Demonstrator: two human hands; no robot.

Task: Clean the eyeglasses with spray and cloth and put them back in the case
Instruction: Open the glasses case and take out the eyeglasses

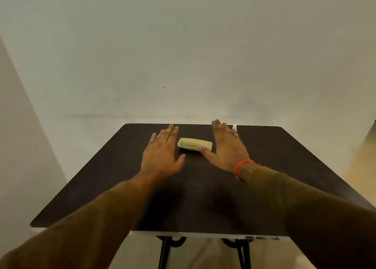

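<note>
While the yellow case (194, 144) lies shut toward the table's (284, 167) far edge, we flank it with left hand (160, 154) and right hand (227, 148), fingers (168, 132) spread flat, holding nothing, seemingly ready to open it.

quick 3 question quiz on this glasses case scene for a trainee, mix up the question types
1. True or false: the yellow case lies shut on the dark table.
2. Multiple choice: where is the case relative to the hands? A) left of both B) between them C) right of both
3. Short answer: which wrist wears the red band?

Key
1. True. The case is shut, lying flat near the far edge.
2. B. It lies between the left hand and the right hand, both open and spread; the right thumb reaches the case's near right corner.
3. The right wrist.
</note>
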